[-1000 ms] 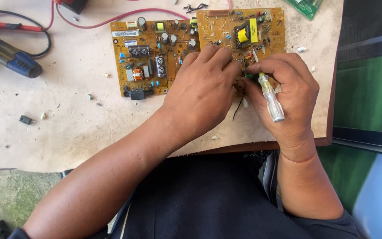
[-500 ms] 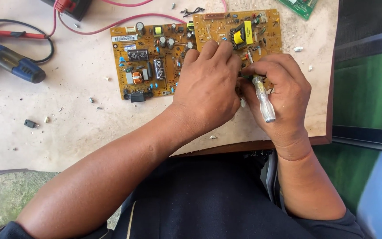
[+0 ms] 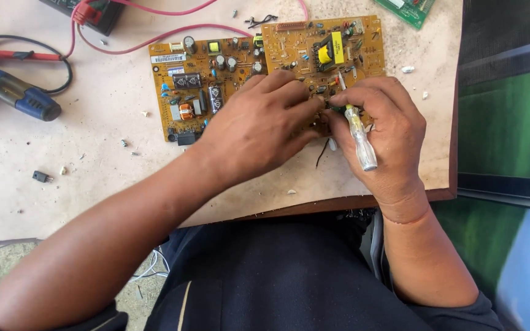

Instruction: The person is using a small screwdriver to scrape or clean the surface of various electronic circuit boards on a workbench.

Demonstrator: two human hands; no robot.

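My right hand (image 3: 378,132) grips a clear-handled screwdriver (image 3: 358,130), tip up toward the board (image 3: 289,61); my left hand (image 3: 259,125) presses the board, fingers curled.

Hands (image 3: 323,125) on circuit board (image 3: 265,73); right grips screwdriver (image 3: 358,132).

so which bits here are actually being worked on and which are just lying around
In use:
- left hand, resting on the yellow circuit board
- right hand, holding the clear-handled screwdriver

Lying about:
- second yellow board
- blue-handled tool
- red wires
- green board corner
- small black part
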